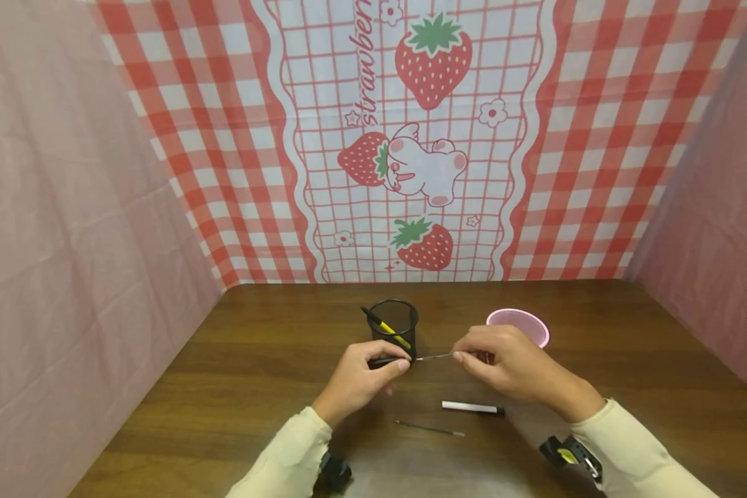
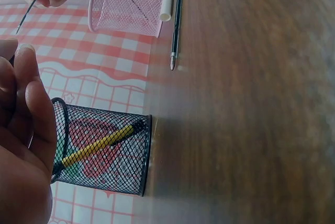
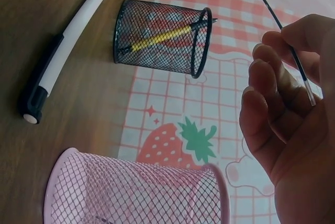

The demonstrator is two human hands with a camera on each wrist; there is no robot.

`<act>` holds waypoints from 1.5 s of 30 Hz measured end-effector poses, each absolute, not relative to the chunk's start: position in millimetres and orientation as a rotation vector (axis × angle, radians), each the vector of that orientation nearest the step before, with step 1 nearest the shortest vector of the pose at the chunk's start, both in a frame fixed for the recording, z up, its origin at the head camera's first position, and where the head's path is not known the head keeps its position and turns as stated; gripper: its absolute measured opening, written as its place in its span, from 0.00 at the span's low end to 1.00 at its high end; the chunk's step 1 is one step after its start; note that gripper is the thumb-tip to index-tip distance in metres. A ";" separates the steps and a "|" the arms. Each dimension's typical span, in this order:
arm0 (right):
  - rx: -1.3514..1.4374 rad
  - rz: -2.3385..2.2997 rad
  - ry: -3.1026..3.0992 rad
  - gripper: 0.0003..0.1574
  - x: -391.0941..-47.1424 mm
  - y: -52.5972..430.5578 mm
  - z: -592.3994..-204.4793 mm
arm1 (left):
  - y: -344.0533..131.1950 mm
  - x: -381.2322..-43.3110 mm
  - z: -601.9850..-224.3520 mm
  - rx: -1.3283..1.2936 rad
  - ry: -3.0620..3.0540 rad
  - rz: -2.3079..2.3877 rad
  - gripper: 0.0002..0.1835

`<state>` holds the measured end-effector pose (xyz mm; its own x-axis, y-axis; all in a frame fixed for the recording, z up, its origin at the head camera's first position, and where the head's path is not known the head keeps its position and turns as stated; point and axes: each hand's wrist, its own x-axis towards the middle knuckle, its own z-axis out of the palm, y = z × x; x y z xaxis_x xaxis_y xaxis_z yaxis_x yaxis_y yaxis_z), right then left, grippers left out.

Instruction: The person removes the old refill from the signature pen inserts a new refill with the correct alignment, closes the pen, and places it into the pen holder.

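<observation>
My left hand (image 1: 362, 377) pinches a short black pen barrel (image 1: 381, 362) between thumb and fingers, and most of it is hidden by them. A thin pen refill (image 1: 434, 357) is pinched in my right hand (image 1: 513, 363), its pointed end toward the left fingertips with a small gap between. In the right wrist view the refill's clear rear end lies across my palm. Below both hands, a white pen (image 1: 469, 407) with a black clip end lies on the table, and nearer me lies a second refill (image 1: 428, 428).
A black mesh pen cup (image 2: 128, 174) stands behind my left hand with a yellow-and-black pen (image 1: 391, 330) leaning in it. The pink mesh cup (image 1: 519, 320) stands behind my right hand, a thin dark stick (image 2: 133, 1) showing through it. A checked strawberry cloth (image 1: 423, 138) hangs behind the table.
</observation>
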<state>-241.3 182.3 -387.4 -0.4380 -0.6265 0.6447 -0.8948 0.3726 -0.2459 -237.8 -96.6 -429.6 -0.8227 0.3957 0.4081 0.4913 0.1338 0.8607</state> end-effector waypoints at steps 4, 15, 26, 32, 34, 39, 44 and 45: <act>1.330 0.812 -2.182 0.12 -241.1 178.5 -387.2 | -97.2 -237.7 -429.0 -0.907 -2.291 -1.824 0.07; 1.322 0.820 -2.200 0.10 -241.1 174.5 -394.5 | -96.2 -235.8 -429.0 -0.936 -2.324 -1.848 0.07; 1.332 0.834 -2.162 0.12 -239.4 169.2 -396.8 | -95.6 -236.0 -429.6 -0.939 -2.335 -1.834 0.07; 1.342 0.841 -2.151 0.12 -239.6 167.5 -398.3 | -94.1 -235.1 -428.9 -0.936 -2.328 -1.840 0.06; 1.353 0.849 -2.135 0.12 -239.3 166.8 -398.5 | -93.2 -230.8 -423.2 -0.928 -2.335 -1.834 0.07; 1.367 0.849 -2.121 0.12 -238.1 165.4 -398.2 | -94.1 -230.1 -423.0 -0.940 -2.340 -1.805 0.07; 1.368 0.847 -2.157 0.11 -236.0 163.3 -399.1 | -93.9 -232.3 -427.7 -0.952 -2.333 -1.807 0.06; 1.369 0.848 -2.165 0.11 -235.5 162.9 -399.4 | -93.6 -232.0 -427.9 -0.954 -2.333 -1.810 0.06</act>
